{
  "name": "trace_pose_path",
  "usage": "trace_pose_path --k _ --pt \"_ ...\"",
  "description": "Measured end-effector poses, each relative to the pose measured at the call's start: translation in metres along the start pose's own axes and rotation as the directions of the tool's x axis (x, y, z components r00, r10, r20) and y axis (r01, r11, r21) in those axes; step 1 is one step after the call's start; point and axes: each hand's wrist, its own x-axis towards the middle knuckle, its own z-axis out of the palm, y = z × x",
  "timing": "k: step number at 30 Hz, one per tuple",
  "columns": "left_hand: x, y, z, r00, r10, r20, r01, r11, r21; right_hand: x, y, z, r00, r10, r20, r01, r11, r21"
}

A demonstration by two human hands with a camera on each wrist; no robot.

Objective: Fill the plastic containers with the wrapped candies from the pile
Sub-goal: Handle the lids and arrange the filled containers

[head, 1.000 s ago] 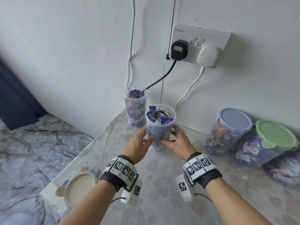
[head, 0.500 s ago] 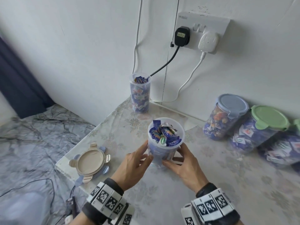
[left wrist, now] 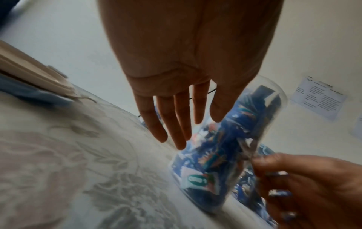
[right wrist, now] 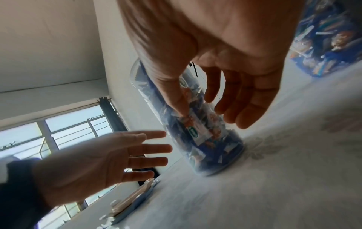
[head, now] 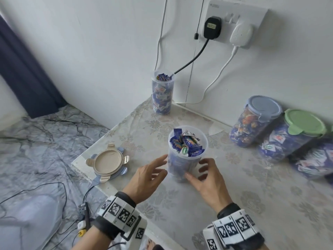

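A clear plastic container (head: 187,154), filled to the rim with blue wrapped candies (head: 187,143), stands upright in the middle of the floral-covered table (head: 234,204). My left hand (head: 160,166) hovers just left of it, fingers straight and apart from the wall. My right hand (head: 197,170) is at its right side, with the thumb touching the lower wall and the fingers spread off it. In the left wrist view, the left hand's fingers (left wrist: 172,124) point past the container (left wrist: 215,155). In the right wrist view, the thumb (right wrist: 176,96) lies along the container (right wrist: 205,147). No candy pile is in view.
A second open container of candies (head: 162,94) stands at the back by the wall, under hanging cables (head: 191,62). Lidded jars, one blue-lidded (head: 255,121) and one green-lidded (head: 292,136), lie at the right. A beige lid (head: 108,163) rests on a blue one at the table's left edge.
The filled container has come from beside the back container to the middle of the table. Both hands, which were holding it, have loosened and opened off its sides.
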Motion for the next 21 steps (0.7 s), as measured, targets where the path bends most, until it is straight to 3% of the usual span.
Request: trace_pose_path --k 2,7,11,16,21 --pt "-0.006 -0.008 -0.009 1.000 -0.013 -0.025 0.014 1.000 0.027 -0.008 0.002 0.006 1.000 0.024 0.010 -0.024 0.998 -0.059" --pt "-0.023 -0.024 -0.042 0.979 -0.085 -0.187 0.089 0.996 0.015 -0.014 -0.018 0.039 0.948 -0.106 0.300 0.125 0.991 -0.045" --pt "-0.030 -0.036 -0.078 0.908 -0.158 -0.389 0.166 0.986 -0.013 0.000 -0.058 0.075 0.880 -0.176 0.440 0.226 0.972 -0.063" --pt "-0.027 -0.070 -0.126 0.808 -0.243 -0.537 0.392 0.902 0.182 0.029 -0.093 0.127 0.873 -0.201 0.444 0.260 0.963 -0.076" --pt "-0.017 -0.112 -0.158 0.774 -0.408 -0.484 0.584 0.755 0.298 0.059 -0.108 0.169 0.909 -0.059 0.413 0.166 0.960 -0.227"
